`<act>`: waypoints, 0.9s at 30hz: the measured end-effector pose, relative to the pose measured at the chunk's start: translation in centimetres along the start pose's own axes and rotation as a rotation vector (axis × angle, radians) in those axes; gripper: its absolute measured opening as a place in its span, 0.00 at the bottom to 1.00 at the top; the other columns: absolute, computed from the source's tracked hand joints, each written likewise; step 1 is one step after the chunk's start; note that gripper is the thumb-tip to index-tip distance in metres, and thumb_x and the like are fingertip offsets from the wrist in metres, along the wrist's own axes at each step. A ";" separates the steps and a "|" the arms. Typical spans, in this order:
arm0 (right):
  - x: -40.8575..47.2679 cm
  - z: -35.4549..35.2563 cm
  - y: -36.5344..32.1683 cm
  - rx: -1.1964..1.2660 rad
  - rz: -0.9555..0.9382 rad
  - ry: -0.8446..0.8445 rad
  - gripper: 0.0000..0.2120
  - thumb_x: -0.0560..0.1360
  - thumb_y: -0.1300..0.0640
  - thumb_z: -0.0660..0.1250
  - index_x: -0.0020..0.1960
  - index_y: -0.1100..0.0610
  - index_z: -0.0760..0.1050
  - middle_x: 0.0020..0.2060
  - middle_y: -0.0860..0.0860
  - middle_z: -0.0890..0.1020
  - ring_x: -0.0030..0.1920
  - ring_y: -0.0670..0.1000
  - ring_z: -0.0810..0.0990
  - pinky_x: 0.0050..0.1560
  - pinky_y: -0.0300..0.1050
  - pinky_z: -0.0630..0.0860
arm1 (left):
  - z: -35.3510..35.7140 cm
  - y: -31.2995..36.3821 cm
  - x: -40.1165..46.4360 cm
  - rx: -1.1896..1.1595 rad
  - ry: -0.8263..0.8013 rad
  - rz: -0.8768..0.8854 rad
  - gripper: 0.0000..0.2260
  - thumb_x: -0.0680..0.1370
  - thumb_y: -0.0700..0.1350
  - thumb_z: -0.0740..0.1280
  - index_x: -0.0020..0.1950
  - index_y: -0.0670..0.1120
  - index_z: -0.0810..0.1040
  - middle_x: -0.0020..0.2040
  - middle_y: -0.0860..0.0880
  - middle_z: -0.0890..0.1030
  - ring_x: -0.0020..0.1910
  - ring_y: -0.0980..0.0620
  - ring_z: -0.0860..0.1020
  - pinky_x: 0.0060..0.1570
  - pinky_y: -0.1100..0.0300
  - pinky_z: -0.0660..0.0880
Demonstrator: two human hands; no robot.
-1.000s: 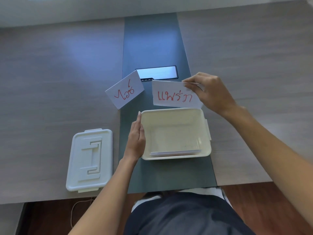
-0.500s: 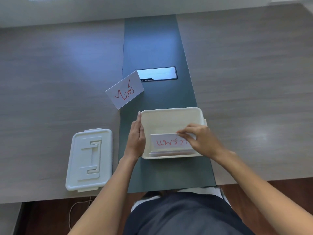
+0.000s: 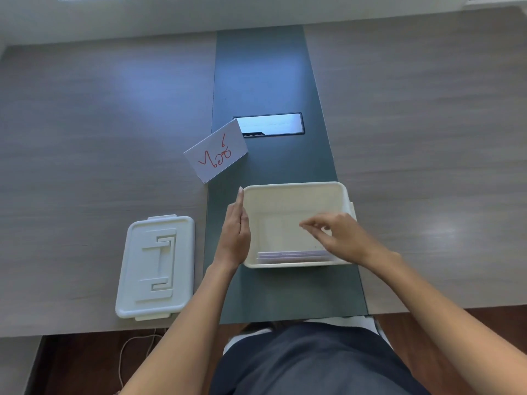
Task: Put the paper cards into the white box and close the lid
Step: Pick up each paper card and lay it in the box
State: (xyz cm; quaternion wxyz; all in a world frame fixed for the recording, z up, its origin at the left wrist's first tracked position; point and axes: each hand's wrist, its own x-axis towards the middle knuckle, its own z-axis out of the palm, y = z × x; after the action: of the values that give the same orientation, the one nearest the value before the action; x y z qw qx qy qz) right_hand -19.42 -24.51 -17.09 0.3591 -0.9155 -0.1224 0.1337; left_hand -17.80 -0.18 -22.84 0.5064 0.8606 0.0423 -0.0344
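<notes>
Right hand (image 3: 339, 238) just let go of the card it held 0.5 s ago: fingers loosely spread, empty, above the white box (image 3: 293, 192). Cards (image 3: 293, 256) now stacked against its near wall. Left hand (image 3: 235, 235) flat, bracing the box's left side. 1 card (image 3: 216, 151) left beyond the box; lid (image 3: 156, 266) lies left. Wood-grain table (image 3: 99, 138), dark centre strip, cable hatch (image 3: 271, 124).

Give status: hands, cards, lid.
Left hand flat against white box; right hand empty above it. Cards inside, one card on table. Lid off, nothing blocking.
</notes>
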 end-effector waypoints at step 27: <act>30.3 -0.7 -6.0 -0.609 -0.114 -0.131 0.30 0.81 0.47 0.58 0.80 0.51 0.53 0.79 0.54 0.56 0.78 0.56 0.59 0.75 0.54 0.56 | -0.2 0.5 -0.1 -0.016 -0.024 -0.027 0.25 0.86 0.42 0.51 0.81 0.56 0.52 0.56 0.54 0.71 0.53 0.60 0.73 0.54 0.80 0.64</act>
State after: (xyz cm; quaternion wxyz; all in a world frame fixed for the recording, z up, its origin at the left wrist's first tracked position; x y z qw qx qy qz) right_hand 8.35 -10.91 -17.21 0.0669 -0.9621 -0.2306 0.1293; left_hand -17.86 -0.21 -22.31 0.5130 0.8555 0.0481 -0.0512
